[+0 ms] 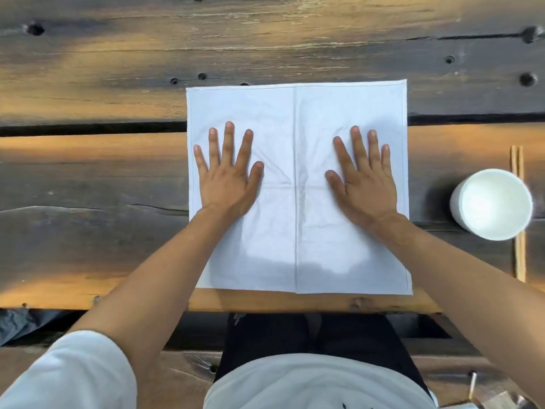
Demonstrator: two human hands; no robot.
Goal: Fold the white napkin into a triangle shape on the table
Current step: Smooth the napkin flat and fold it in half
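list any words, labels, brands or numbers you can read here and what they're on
None can be read.
white napkin: blank, only fold creases and a stitched hem.
white cup: plain, no print showing.
chopsticks: no marking visible.
white shirt: a small dark mark at the bottom edge, cut off and too small to read.

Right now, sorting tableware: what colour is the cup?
White cup, clearest in the head view.

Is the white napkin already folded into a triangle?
No, the white napkin lies spread out as a full square on the table, with the left hand and right hand pressed flat on it.
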